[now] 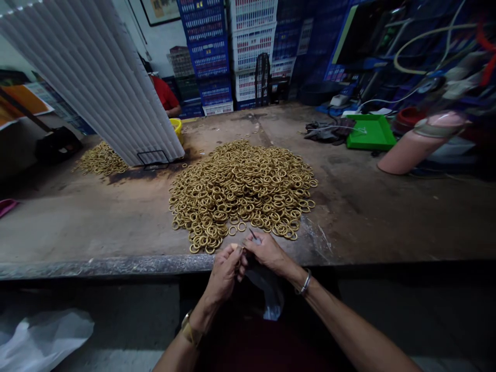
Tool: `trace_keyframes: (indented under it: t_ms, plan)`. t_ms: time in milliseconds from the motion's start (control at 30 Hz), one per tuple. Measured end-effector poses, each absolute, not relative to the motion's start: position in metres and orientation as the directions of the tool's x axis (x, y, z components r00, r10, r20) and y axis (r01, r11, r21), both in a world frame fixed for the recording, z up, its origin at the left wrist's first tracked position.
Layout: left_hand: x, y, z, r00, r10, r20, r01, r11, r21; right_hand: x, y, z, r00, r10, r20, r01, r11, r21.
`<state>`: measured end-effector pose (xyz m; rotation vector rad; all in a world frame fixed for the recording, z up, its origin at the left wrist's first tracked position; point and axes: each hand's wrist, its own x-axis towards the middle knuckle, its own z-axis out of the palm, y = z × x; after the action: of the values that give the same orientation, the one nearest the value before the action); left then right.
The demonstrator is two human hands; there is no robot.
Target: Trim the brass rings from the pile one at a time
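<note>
A large heap of gold-coloured metal rings (248,186) lies on the worktable in front of me. My left hand (223,271) is at the table's front edge, its thumb and fingers pinched on what looks like one of these rings, mostly hidden by the fingers. Close against it, my right hand (269,253) is closed around a slim pointed tool (252,234), whose dark tip sticks out above the fingers. The fingertips of both hands nearly meet. Under them hangs a clear plastic strip or bag (273,302) below the table edge.
A tall white corrugated panel (104,77) leans at the left, with a smaller ring pile (103,159) beside it. A person's red sleeve (163,93) shows behind. Toward the right are a green tray (371,132) and a pink bottle (406,150). Stacked crates (209,57) stand at the back.
</note>
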<state>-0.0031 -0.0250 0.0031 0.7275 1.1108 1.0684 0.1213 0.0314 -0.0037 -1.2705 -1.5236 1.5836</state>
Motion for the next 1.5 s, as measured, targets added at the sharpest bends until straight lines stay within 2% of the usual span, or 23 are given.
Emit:
trace_keyframes:
  t_ms: [200, 300, 400, 467, 533, 633, 767, 1033, 1333, 1400, 1500]
  plan:
    - [-0.003, -0.028, 0.0, 0.095, 0.93, -0.356, -0.405, 0.363, 0.839, 0.12, 0.03, -0.005, -0.385, 0.891, -0.239, 0.141, -0.199, -0.97]
    - [-0.004, -0.029, -0.001, 0.098, 0.933, -0.347, -0.447, 0.352, 0.822, 0.121, 0.03, -0.006, -0.351, 0.911, -0.216, 0.188, -0.157, -0.969]
    - [-0.005, -0.03, -0.001, 0.059, 0.941, -0.334, -0.442, 0.324, 0.836, 0.125, 0.027, -0.007, -0.309, 0.947, -0.084, 0.371, 0.039, -0.928]
    - [-0.004, -0.03, -0.001, 0.025, 0.946, -0.324, -0.418, 0.304, 0.856, 0.128, 0.023, -0.006, -0.374, 0.927, 0.009, 0.489, 0.206, -0.848]
    - [-0.003, -0.03, -0.001, -0.003, 0.952, -0.306, -0.385, 0.282, 0.879, 0.131, 0.017, -0.007, -0.469, 0.882, 0.047, 0.556, 0.337, -0.76]
    - [-0.002, -0.03, -0.002, -0.021, 0.961, -0.277, -0.316, 0.256, 0.914, 0.131, 0.012, -0.008, -0.536, 0.842, 0.052, 0.608, 0.428, -0.669]
    - [-0.002, -0.031, -0.002, -0.023, 0.966, -0.256, -0.25, 0.242, 0.937, 0.13, 0.011, -0.009, -0.537, 0.842, 0.04, 0.648, 0.443, -0.62]
    - [-0.002, -0.029, -0.003, -0.023, 0.977, -0.213, -0.161, 0.206, 0.965, 0.129, 0.01, -0.006, -0.507, 0.862, 0.012, 0.689, 0.414, -0.594]
    - [-0.005, -0.03, -0.002, -0.025, 0.981, -0.191, -0.143, 0.186, 0.972, 0.131, 0.016, -0.002, -0.604, 0.796, -0.032, 0.61, 0.436, -0.662]
    - [-0.006, -0.033, -0.001, -0.01, 0.978, -0.209, -0.15, 0.206, 0.967, 0.133, 0.019, -0.002, -0.621, 0.78, -0.074, 0.637, 0.447, -0.628]
    - [-0.006, -0.039, 0.005, 0.067, 0.968, -0.241, -0.22, 0.249, 0.943, 0.132, 0.027, -0.003, -0.537, 0.832, -0.14, 0.779, 0.425, -0.461]
